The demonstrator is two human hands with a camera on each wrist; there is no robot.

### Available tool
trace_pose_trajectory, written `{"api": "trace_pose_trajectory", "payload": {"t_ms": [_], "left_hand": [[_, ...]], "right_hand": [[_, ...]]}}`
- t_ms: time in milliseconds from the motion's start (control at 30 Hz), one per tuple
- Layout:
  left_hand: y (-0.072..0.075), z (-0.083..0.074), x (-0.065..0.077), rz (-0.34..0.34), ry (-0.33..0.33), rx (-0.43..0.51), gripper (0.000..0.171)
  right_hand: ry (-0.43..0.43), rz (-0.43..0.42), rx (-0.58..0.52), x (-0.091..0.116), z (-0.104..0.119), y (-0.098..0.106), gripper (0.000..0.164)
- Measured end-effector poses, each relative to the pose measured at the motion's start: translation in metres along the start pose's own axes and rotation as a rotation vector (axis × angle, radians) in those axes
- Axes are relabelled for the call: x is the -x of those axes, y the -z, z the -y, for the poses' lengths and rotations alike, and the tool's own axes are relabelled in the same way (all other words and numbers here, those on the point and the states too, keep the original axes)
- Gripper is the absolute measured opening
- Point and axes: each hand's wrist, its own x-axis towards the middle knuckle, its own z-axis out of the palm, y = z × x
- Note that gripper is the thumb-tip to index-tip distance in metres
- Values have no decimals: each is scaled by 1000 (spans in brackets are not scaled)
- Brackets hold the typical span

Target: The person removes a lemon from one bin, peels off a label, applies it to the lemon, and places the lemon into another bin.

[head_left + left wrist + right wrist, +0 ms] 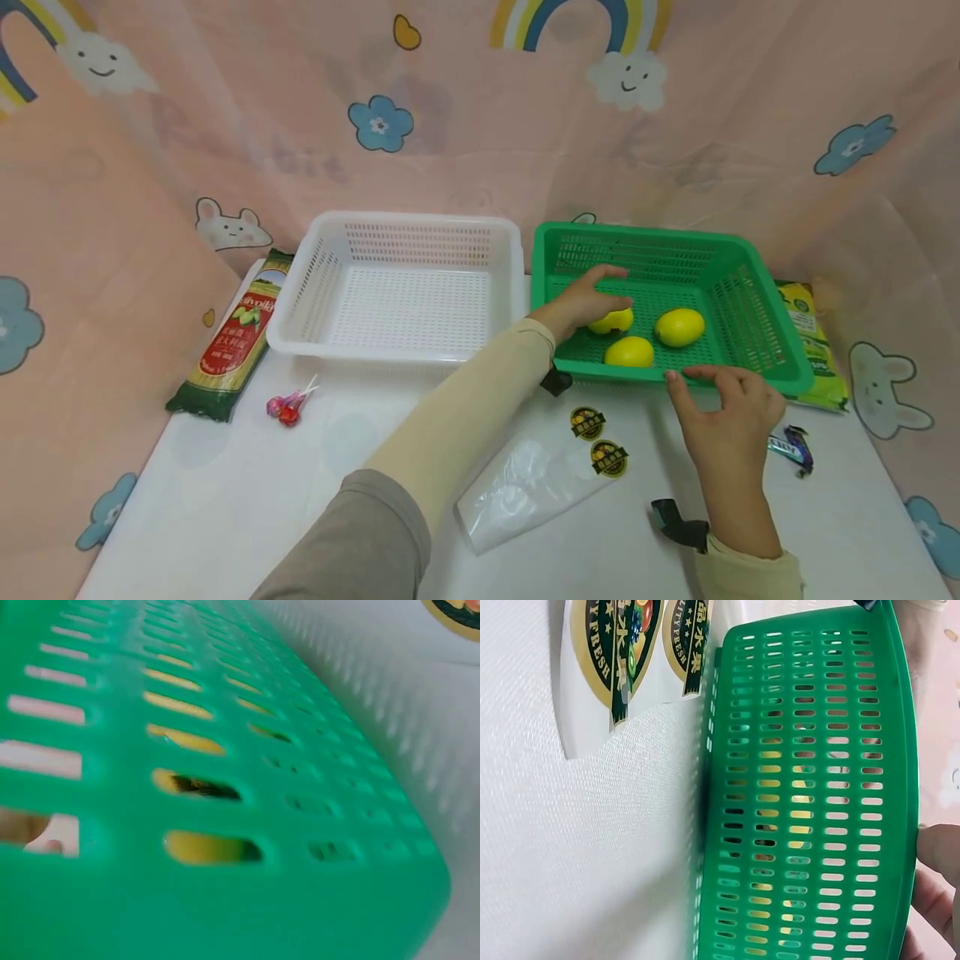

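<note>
Inside the green basket (750, 375) lie yellow lemons: one (680, 327) at the right, another (630, 352) near the front wall, and a third (617, 320) partly covered by my left hand (581, 304). That hand reaches over the basket's left part, its fingers extended above the covered lemon. With thumb and fingers, my right hand (731, 417) holds the basket's front rim. Through the slots in the left wrist view, yellow lemon skin (184, 705) shows. The right wrist view has the thumb (939, 847) against the rim, the other fingers partly hidden beyond it.
A white basket (296, 342) stands left of the green one. A red and green packet (236, 337) leans beside it, with lollipops (288, 407) in front. A clear plastic bag (525, 492) with round labels lies centrally. A green-yellow packet (821, 367) and small wrapped sweets (795, 450) lie right.
</note>
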Motion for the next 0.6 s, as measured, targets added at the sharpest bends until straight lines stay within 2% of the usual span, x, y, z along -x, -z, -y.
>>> {"api": "trace_pose_trajectory", "payload": {"t_ms": [167, 267, 333, 467, 533, 600], "left_hand": [[11, -1, 11, 46, -137, 99, 52], [25, -2, 30, 55, -215, 167, 53], [37, -5, 47, 42, -263, 206, 51], [64, -10, 86, -45, -367, 242, 46], [77, -11, 106, -123, -426, 236, 45], [89, -8, 126, -215, -477, 189, 46]], "right_hand": [[5, -4, 10, -3, -2, -2, 28], [1, 6, 24, -4, -2, 0, 27], [-8, 19, 45, -6, -3, 4, 28], [-23, -4, 33, -14, 1, 15, 33], [-7, -46, 5, -19, 5, 19, 33], [38, -88, -26, -23, 13, 22, 32]]}}
